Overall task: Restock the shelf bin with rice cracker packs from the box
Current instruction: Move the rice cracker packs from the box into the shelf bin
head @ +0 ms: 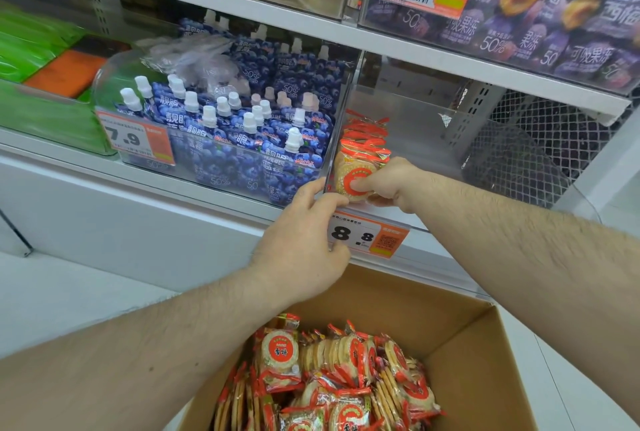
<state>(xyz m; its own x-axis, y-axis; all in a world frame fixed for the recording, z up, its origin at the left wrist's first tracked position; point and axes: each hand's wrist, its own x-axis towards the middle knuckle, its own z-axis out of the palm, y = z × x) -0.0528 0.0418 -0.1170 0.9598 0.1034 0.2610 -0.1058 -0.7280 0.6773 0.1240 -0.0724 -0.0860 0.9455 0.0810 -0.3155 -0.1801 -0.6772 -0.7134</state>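
- Head view gives us a rice cracker pack (355, 178) at the front left corner of the clear shelf bin (412, 126), standing on edge with its red round label facing us.
- Our right hand (389, 183) grips that pack, thumb pressed on the red label and fingers curled under its lower edge.
- Behind the held pack, toward 12 o'clock, more cracker packs (365, 134) with red twisted ends stand in the same bin; the rest of the bin to 3 o'clock shows only its clear floor.
- Our left hand (304, 240) sits at 7 o'clock of the pack, fingers stretched up against the bin's front left edge and touching it; it holds nothing that we can see.
- A price tag (369, 236) marked 8.8 hangs on the bin front, just at 6 o'clock of the pack, partly covered by the left hand.
- At 6 o'clock, low in the view, the open cardboard box (460, 320) holds a heap of boxed cracker packs (332, 371).
- At 9 o'clock of the bin, a neighbouring bin carries blue spouted pouches (242, 133) with a 7.9 tag.
- At 1 o'clock, the shelf above carries purple packets (554, 22).
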